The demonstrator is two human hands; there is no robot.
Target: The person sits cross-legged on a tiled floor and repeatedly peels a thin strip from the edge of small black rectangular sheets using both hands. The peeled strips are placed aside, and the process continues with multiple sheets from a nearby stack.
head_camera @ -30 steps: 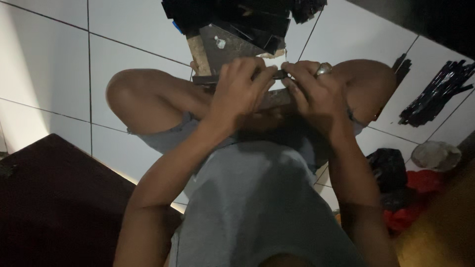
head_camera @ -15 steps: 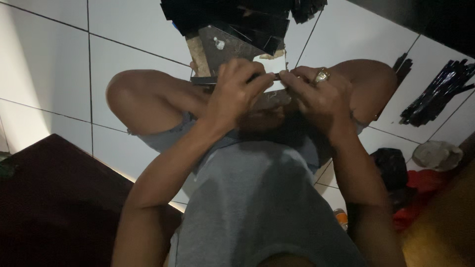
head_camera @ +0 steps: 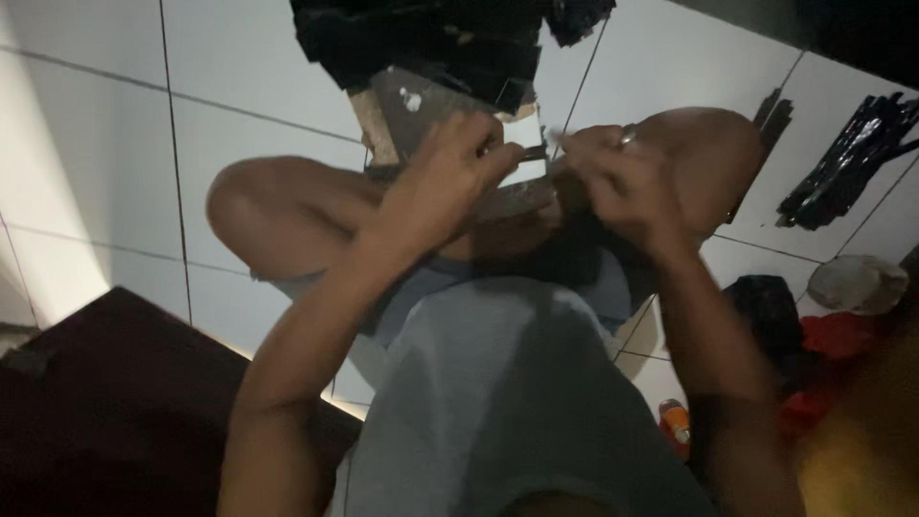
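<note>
Person sits cross-legged on white tile floor [head_camera: 115, 191]. Left hand [head_camera: 450, 177] and right hand [head_camera: 613, 177] meet over the lap, both pinched narrow on a small dark strip [head_camera: 531, 153] stretched between the fingertips, likely held taut to work it close to the eyes. Ring on the right hand. Strip sits just above a grey board [head_camera: 421, 110] resting far of the knees, probably a work surface. Dark scrap pile [head_camera: 431, 38] far centre; more black strips [head_camera: 842, 163] far right, within reach. Blur hides the grip detail.
</note>
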